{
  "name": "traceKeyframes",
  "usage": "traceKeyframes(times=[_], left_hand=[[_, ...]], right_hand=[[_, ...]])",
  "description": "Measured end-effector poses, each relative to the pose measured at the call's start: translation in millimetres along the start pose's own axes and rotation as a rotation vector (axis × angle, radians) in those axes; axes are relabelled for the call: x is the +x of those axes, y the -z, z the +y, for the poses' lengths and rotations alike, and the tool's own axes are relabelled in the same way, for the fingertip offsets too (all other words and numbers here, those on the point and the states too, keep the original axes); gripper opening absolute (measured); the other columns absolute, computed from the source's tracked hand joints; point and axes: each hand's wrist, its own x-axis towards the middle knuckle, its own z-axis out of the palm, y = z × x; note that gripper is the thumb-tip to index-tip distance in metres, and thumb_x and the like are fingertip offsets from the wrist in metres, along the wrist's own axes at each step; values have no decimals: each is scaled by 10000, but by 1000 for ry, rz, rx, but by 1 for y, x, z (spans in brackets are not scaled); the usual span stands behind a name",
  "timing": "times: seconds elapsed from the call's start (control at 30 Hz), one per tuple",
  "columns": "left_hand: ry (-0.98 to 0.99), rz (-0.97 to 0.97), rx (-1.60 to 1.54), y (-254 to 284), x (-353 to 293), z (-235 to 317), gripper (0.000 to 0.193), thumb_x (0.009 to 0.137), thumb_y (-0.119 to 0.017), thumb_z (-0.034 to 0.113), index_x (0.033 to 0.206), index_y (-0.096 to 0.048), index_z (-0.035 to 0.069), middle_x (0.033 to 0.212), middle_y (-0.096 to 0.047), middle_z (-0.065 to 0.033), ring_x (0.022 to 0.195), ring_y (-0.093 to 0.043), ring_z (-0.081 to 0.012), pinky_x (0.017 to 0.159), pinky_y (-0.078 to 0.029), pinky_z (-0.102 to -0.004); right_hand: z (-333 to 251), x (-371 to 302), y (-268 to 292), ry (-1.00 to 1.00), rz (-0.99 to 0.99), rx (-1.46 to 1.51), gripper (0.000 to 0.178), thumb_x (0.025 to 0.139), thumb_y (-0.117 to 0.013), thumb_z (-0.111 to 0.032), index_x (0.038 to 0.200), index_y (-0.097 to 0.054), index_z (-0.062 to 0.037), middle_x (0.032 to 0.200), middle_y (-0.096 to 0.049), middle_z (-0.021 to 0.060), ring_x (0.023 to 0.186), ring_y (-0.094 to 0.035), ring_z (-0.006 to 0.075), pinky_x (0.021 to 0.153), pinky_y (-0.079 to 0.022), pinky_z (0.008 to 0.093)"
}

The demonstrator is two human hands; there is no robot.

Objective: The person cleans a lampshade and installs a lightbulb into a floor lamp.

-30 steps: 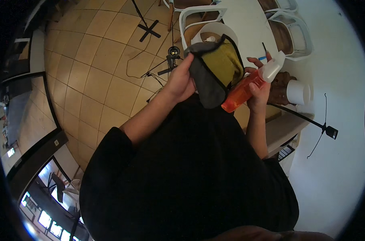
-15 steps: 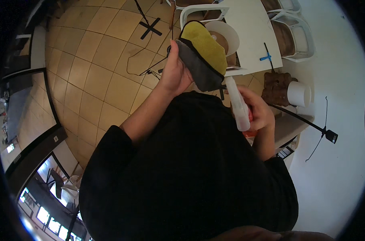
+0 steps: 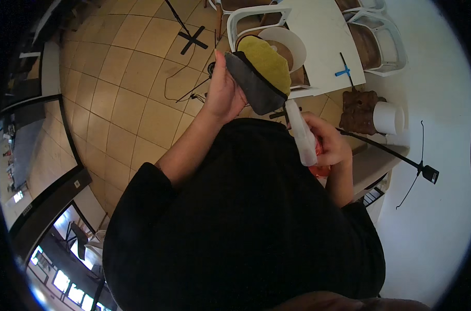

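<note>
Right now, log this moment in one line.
left hand: holds yellow-and-grey fabric cloth | right hand: holds red spray bottle with white head | bottle: near cloth

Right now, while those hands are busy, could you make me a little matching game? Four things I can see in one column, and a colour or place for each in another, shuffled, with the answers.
Things:
1. cloth
2. spray bottle
3. floor
4. shirt

Descriptions:
A. held in the right hand
B. plain black
C. yellow and grey, with dark edging
D. tan and tiled

Right pairs: 1-C, 2-A, 3-D, 4-B
</note>
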Motion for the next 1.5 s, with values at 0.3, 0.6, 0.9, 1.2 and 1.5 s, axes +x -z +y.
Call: traceKeyframes(times=[0.3, 0.6, 0.9, 1.2, 1.5], left_hand=[[-46, 20, -10, 3, 2, 0, 925, 954, -150, 749, 1478, -349, 12, 1444, -495, -174, 1320, -509, -310, 1095, -424, -470], [-259, 409, 19, 29, -50, 33, 1011, 882, -248, 843, 1397, -479, 4, 1409, -528, -162, 1259, -531, -319, 1092, -395, -421], [-515, 196, -165, 81, -118, 35, 979, 878, -350, 820, 1383, -500, -5, 1398, -543, -175, 1272, -520, -348, 1102, -390, -480], [-609, 354, -134, 58, -159, -11, 857, 936, -392, 710, 1357, -519, -25, 1390, -545, -199, 1311, -500, -336, 1138, -351, -483], [-669, 1141, 56, 33, -183, -67, 815, 915, -476, 685, 1340, -534, -8, 1383, -549, -184, 1311, -497, -329, 1128, -365, -492]], right_hand=[[2, 3, 19, -23, -61, 50, 1009, 668, -840, -327, 1485, -355, 14, 1403, -459, 124, 1232, -497, 220, 1059, -371, 355], [32, 25, 74, 246, 177, -12, 834, 774, -810, -162, 1476, -385, -13, 1421, -495, 128, 1259, -517, 218, 1061, -408, 367], [114, 85, 168, 259, 1048, 80, 324, 875, -772, -150, 1120, -623, 0, 1088, -670, 88, 973, -625, 148, 878, -517, 307], [225, 120, 269, 194, 1670, 82, 443, 832, -798, -223, 1157, -617, 17, 1142, -653, 121, 1024, -627, 240, 927, -501, 359], [365, 155, 332, -541, 1578, -89, 669, 844, -744, -439, 1255, -574, 60, 1200, -640, 169, 1080, -626, 278, 932, -515, 349]])
